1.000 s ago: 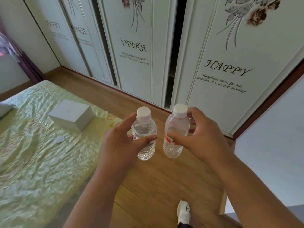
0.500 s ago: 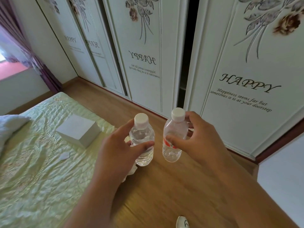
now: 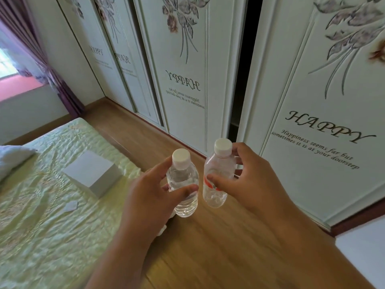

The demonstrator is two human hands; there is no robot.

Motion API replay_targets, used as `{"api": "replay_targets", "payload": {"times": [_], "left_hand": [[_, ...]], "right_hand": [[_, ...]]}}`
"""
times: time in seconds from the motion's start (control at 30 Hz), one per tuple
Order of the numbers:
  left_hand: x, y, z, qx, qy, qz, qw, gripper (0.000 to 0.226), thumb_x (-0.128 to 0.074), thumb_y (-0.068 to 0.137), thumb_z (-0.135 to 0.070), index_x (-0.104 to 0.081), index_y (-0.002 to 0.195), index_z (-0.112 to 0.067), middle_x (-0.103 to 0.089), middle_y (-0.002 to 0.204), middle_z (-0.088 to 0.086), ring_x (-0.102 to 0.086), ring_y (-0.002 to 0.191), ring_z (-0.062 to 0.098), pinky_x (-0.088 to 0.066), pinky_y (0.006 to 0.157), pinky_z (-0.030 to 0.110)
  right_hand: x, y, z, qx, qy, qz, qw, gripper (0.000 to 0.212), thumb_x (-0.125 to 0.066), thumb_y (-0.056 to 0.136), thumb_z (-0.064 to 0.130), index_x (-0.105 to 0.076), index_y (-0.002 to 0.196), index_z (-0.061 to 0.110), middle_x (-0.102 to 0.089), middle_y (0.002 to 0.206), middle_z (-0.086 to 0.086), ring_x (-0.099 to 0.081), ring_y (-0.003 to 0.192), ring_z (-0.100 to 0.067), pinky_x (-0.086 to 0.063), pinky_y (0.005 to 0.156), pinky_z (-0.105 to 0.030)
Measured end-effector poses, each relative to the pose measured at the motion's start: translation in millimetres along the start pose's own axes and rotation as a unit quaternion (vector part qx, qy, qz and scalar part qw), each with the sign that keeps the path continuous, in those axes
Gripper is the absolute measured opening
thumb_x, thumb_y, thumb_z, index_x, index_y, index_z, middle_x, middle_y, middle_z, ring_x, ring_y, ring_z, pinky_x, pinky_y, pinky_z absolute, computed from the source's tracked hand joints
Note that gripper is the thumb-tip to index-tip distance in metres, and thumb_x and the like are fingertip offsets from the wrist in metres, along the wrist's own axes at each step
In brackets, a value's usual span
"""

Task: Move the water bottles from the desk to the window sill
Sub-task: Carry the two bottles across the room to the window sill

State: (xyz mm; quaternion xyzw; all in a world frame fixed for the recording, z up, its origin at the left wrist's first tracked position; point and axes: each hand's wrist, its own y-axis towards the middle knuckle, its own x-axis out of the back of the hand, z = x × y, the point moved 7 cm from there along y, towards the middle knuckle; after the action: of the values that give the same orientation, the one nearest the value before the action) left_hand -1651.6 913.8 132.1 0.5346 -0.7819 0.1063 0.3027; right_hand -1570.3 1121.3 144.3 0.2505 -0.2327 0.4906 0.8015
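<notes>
Two clear water bottles with white caps are held upright in the air over the wooden floor. My left hand (image 3: 148, 197) grips the left bottle (image 3: 183, 182), which has no label, thumb across its front. My right hand (image 3: 250, 184) grips the right bottle (image 3: 217, 174), which carries a red and white label, fingers curled round its shoulder. The two bottles stand close together, a small gap between them. The pink window sill (image 3: 16, 86) shows at the far left, beside a purple curtain (image 3: 48, 65).
A bed with a pale green cover (image 3: 41, 215) fills the left, with a white box (image 3: 93, 174) and a pillow (image 3: 12, 157) on it. White wardrobe doors (image 3: 187, 80) marked HAPPY run along the right. Wooden floor (image 3: 208, 247) lies between bed and wardrobe.
The view has turned left and risen: the window and curtain have come into sight, and the shoe at the bottom has left it. Both hands keep their grip on the bottles.
</notes>
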Motion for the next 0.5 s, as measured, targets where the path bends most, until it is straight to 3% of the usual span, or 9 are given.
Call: {"api": "replay_targets", "payload": {"times": [0.07, 0.1, 0.17, 0.23, 0.33, 0.5], "left_hand": [[-5.6, 13.5, 2.8, 0.000, -0.012, 0.005, 1.000, 0.078, -0.084, 0.060, -0.062, -0.057, 0.134, -0.056, -0.066, 0.114, -0.039, -0.067, 0.097, -0.012, -0.053, 0.085, 0.015], [-8.7, 21.2, 5.6, 0.001, -0.018, 0.007, 1.000, 0.076, -0.087, 0.062, -0.058, -0.059, 0.133, -0.056, -0.067, 0.114, -0.038, -0.067, 0.099, -0.012, -0.053, 0.085, 0.012], [-15.5, 38.0, 12.1, 0.005, -0.022, 0.017, 1.000, 0.074, -0.089, 0.063, -0.053, -0.059, 0.131, -0.057, -0.067, 0.111, -0.041, -0.067, 0.098, -0.014, -0.048, 0.075, 0.001], [-21.7, 57.2, 19.7, 0.007, -0.025, 0.025, 0.999, 0.076, -0.086, 0.062, -0.057, -0.057, 0.133, -0.058, -0.066, 0.109, -0.042, -0.068, 0.094, -0.011, -0.047, 0.071, 0.002], [-29.7, 92.6, 30.1, 0.004, -0.028, 0.035, 0.999, 0.084, -0.078, 0.056, -0.068, -0.056, 0.136, -0.055, -0.066, 0.115, -0.036, -0.068, 0.096, -0.008, -0.052, 0.081, 0.015], [-36.5, 167.3, 43.1, 0.001, -0.050, 0.053, 0.997, 0.088, -0.080, 0.056, -0.063, -0.056, 0.139, -0.050, -0.068, 0.127, -0.022, -0.071, 0.104, 0.005, -0.059, 0.092, 0.032]], "right_hand": [[-1.6, 13.4, -6.9, -0.006, 0.000, -0.001, 1.000, 0.067, -0.083, 0.073, 0.057, -0.035, 0.119, 0.057, -0.045, 0.100, 0.045, -0.051, 0.090, 0.017, -0.035, 0.067, -0.006], [-2.7, 20.5, -11.0, -0.010, -0.001, -0.001, 1.000, 0.067, -0.083, 0.073, 0.057, -0.035, 0.118, 0.057, -0.046, 0.100, 0.045, -0.051, 0.090, 0.017, -0.035, 0.067, -0.006], [-5.8, 33.9, -18.3, -0.016, -0.008, 0.001, 1.000, 0.066, -0.083, 0.073, 0.057, -0.036, 0.120, 0.056, -0.047, 0.101, 0.042, -0.053, 0.092, 0.014, -0.035, 0.068, -0.006], [-8.1, 48.1, -25.0, -0.025, -0.020, 0.000, 0.999, 0.067, -0.083, 0.073, 0.057, -0.038, 0.122, 0.054, -0.048, 0.104, 0.039, -0.055, 0.093, 0.007, -0.035, 0.072, -0.007], [-10.1, 75.3, -33.1, -0.046, -0.037, -0.008, 0.998, 0.065, -0.084, 0.073, 0.056, -0.038, 0.120, 0.054, -0.048, 0.106, 0.036, -0.056, 0.095, 0.001, -0.034, 0.073, -0.008], [-14.0, 137.2, -34.6, -0.066, -0.054, -0.030, 0.996, 0.065, -0.085, 0.071, 0.055, -0.043, 0.121, 0.052, -0.051, 0.105, 0.034, -0.057, 0.099, 0.000, -0.038, 0.073, -0.010]]}}
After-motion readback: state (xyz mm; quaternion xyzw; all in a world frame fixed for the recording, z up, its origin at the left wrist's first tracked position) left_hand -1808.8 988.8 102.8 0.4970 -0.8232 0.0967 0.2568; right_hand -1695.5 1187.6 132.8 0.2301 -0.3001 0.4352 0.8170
